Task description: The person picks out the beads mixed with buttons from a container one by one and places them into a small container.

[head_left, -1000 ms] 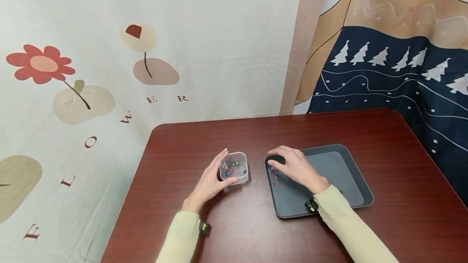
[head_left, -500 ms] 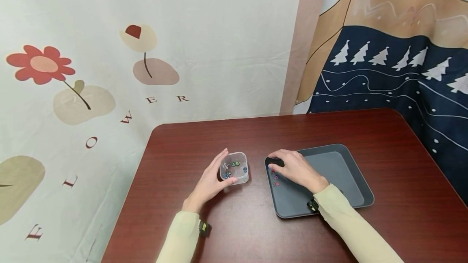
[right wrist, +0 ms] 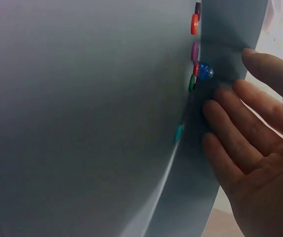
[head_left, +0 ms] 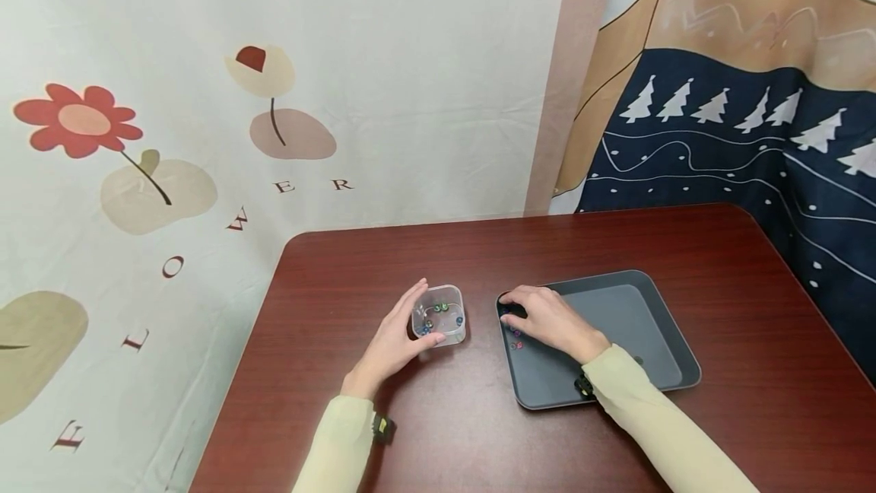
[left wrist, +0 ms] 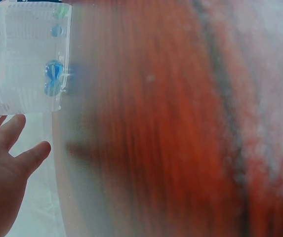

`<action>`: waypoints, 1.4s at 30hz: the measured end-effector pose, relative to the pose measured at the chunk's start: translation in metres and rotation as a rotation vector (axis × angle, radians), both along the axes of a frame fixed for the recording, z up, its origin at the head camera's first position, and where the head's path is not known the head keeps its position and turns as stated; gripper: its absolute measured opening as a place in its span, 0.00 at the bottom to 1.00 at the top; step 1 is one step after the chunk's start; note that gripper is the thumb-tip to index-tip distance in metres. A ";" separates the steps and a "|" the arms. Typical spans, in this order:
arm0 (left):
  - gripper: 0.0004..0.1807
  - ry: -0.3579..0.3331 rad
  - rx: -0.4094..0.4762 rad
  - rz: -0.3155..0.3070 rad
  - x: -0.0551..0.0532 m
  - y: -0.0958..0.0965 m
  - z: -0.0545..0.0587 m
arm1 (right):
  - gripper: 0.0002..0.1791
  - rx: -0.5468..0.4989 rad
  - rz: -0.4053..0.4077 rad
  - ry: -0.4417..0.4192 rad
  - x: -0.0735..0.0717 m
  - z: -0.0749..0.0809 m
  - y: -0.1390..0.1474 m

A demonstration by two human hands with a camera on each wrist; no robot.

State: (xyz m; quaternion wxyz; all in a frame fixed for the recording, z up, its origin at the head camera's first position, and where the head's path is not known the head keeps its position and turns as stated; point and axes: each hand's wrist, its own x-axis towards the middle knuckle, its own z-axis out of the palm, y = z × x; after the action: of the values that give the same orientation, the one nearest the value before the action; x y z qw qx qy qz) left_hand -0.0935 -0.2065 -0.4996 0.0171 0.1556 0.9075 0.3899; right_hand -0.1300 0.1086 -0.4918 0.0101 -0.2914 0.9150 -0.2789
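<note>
My left hand (head_left: 390,343) holds a small clear plastic box (head_left: 457,299), thumb at the near side and fingers along the left wall. Several green and blue glassy beads (left wrist: 54,74) lie inside it. To the right, my right hand (head_left: 550,318) reaches over the left end of a grey tray (head_left: 619,318), fingers loosely bent. Beneath its fingertips is a shiny blue bead (right wrist: 205,71), with a gap to the fingers in the right wrist view. Beside it, small coloured flat pieces (right wrist: 194,52) in red, purple, green and teal line the tray's edge; the hand partly hides them in the head view.
Both box and tray stand on a dark red wooden table (head_left: 342,272), a hand's width or so apart. A printed cloth (head_left: 424,97) hangs behind the table. A small dark spot (head_left: 638,361) shows on the tray near the right sleeve.
My right hand has lowered and shifted slightly toward the near left over the tray's corner, covering more of the small pieces. The left hand and the box have stayed put.
</note>
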 end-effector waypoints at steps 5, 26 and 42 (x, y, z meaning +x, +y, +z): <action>0.53 -0.002 0.004 0.000 0.000 0.001 0.001 | 0.17 0.011 0.003 0.010 0.001 -0.001 -0.002; 0.53 -0.005 0.003 0.006 0.001 0.000 0.001 | 0.15 0.071 0.042 0.037 0.000 -0.008 -0.004; 0.53 0.000 -0.003 0.004 0.001 0.002 0.002 | 0.11 0.145 0.060 0.060 0.003 -0.008 -0.006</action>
State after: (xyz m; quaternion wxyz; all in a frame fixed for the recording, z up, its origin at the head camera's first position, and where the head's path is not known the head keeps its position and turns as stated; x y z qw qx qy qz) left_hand -0.0929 -0.2044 -0.4976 0.0166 0.1538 0.9084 0.3885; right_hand -0.1269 0.1030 -0.4994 0.0119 -0.3252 0.9236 -0.2025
